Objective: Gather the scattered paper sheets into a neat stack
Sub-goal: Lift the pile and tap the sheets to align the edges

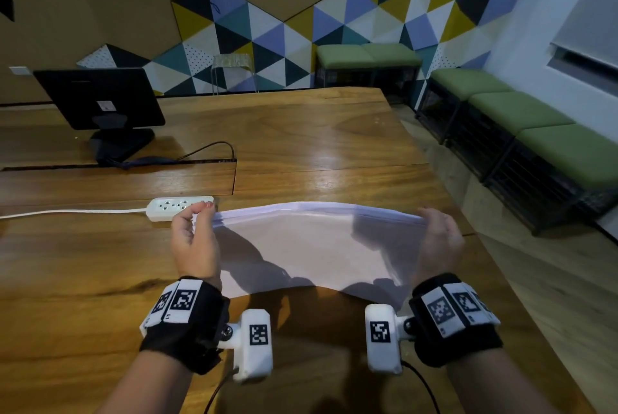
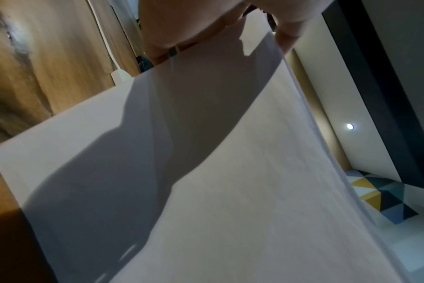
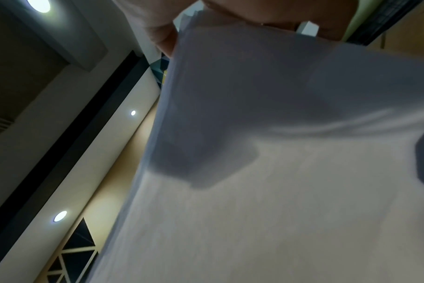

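A: What's the biggest thing in view?

B: The table (image 1: 317, 146), long and wooden, with a dark slot cut across its left part. Along the right wall runs a bench (image 1: 521, 119) with green cushions over dark frames, and the far wall carries coloured triangle panels (image 1: 301, 32).

A: And on the table?

B: At the far left a monitor (image 1: 100, 97) stands with its back to the camera, on a dark foot. Nearer, a white power strip (image 1: 174, 208) lies flat, its white cord running off to the left edge.

A: Where are the sheets?

B: The sheets (image 1: 311, 246) are gathered in one bundle in front of the person, held up on edge over the near part of the table. The top edge bows upward between the two hands, and several layers show along it, not quite flush. The lower edge hangs close to the wood; I can't tell whether it touches.

A: The hands?

B: The left hand (image 1: 194, 239) pinches the bundle's upper left corner, fingers curled round it, just in front of the power strip. The right hand (image 1: 438, 239) grips the upper right corner the same way. In the wrist views the fingers (image 2: 287, 38) wrap over the paper's edge, thumb on the near face. Both wrists wear black bands with white marker tags.
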A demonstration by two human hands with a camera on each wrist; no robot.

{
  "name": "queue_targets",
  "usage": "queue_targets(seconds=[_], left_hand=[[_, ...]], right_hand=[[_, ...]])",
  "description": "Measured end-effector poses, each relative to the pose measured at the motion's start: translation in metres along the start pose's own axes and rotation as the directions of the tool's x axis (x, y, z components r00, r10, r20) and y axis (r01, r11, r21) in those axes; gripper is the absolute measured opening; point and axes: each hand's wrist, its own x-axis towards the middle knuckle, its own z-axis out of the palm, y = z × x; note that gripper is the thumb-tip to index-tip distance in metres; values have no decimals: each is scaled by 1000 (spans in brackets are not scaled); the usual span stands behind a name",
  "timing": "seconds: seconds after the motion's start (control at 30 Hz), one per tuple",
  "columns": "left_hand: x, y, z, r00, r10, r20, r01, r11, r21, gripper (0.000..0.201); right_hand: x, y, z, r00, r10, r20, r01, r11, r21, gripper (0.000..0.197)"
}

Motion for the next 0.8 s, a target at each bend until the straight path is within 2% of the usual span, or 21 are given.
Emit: queue_targets(seconds=[0.3, 0.47, 0.6, 0.67, 0.7, 0.77, 0.8], left_hand=[[4, -7, -3, 1000, 3, 23, -4, 998, 57, 27], [5, -7, -3, 1000, 6, 30, -9, 997, 82, 22], [-2, -4, -3, 992, 61, 107, -66, 996, 52, 17], [-3, -3, -7, 978, 58, 198, -63, 998, 22, 26], [-2, -4, -12, 960, 51, 275, -57, 998, 13, 36], [4, -9, -24, 909, -1, 416, -23, 998, 52, 44], [7, -14, -29, 889, -47, 456, 4, 995, 95, 41]], right_hand=[[-2, 6, -5, 993, -105, 55, 109, 992, -62, 7], [-1, 8, -6, 987, -136, 81, 142, 987, -79, 5], [-1, 8, -7, 982, -143, 128, 149, 988, -43, 6], [-3, 8, -10, 960, -178, 214, 189, 981, -33, 22], [-2, 9, -14, 943, -183, 279, 197, 980, -24, 38], [4, 15, -22, 907, -140, 398, 147, 989, 14, 72], [10, 18, -26, 890, -109, 442, 121, 993, 1, 81]])
